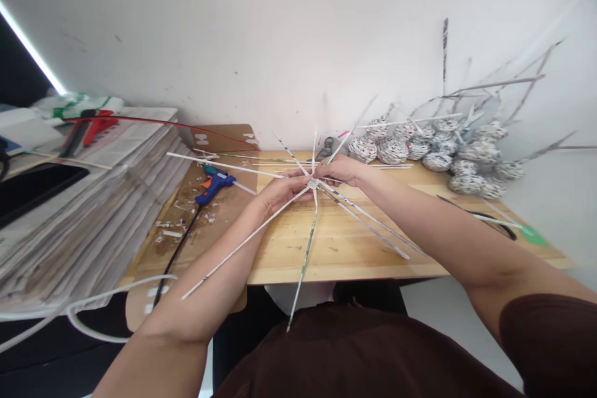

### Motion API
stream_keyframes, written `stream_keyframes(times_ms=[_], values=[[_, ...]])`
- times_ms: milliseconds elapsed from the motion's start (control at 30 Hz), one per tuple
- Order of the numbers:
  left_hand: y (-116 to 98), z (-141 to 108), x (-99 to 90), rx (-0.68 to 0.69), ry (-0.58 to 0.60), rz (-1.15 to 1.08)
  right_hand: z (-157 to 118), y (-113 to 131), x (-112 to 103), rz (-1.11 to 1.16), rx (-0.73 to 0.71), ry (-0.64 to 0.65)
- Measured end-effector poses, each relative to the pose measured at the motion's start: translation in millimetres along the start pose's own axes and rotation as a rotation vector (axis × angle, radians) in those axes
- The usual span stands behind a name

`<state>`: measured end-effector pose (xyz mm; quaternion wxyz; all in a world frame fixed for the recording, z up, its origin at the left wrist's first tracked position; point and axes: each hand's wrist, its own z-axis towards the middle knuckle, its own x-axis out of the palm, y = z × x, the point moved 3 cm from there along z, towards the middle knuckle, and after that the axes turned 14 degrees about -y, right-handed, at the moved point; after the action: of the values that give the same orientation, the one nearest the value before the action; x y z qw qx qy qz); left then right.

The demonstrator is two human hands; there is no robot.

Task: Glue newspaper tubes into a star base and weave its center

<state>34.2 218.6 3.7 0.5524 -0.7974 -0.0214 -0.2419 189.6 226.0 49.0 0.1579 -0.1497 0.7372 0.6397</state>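
Note:
A star of thin rolled-paper sticks [313,184] is held above the wooden table, its sticks spreading out in all directions from a small woven centre. My left hand [290,189] grips it from the left side of the centre, fingers closed partly beneath the sticks. At the upper right of the centre, my right hand [339,170] pinches the sticks with its fingers closed. One long stick crosses over my left forearm, and another hangs down toward my body. The undersides of both hands are partly hidden.
Woven paper balls [392,149] are heaped at the back right. On brown cardboard [186,236] at the left lies a blue glue gun [215,186] with its cord. Stacked newspapers [125,217] bear a phone [41,189] and a red tool [99,127]. The wooden table [289,255] ends near my body.

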Motion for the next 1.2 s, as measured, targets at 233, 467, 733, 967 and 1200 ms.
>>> stream_keyframes(times_ms=[233,467,733,967,1200], values=[[9.5,9.6,-7.2,0.089,-0.181,0.086,-3.9,3.8,8.9,-0.03,-0.093,-0.014],[6.4,6.3,-5.2,0.131,-0.192,0.121,-3.9,3.5,2.6,-0.035,-0.075,-0.038],[11.9,12.1,-6.4,0.113,-0.244,0.064,-4.6,-7.2,2.1,0.042,-0.022,-0.12],[16.1,15.1,-7.4,0.13,-0.25,0.058,-11.6,-14.7,5.7,-0.025,-0.062,-0.248],[17.2,12.7,-5.5,0.078,-0.265,0.01,-12.7,-21.4,11.9,0.152,0.023,-0.257]])
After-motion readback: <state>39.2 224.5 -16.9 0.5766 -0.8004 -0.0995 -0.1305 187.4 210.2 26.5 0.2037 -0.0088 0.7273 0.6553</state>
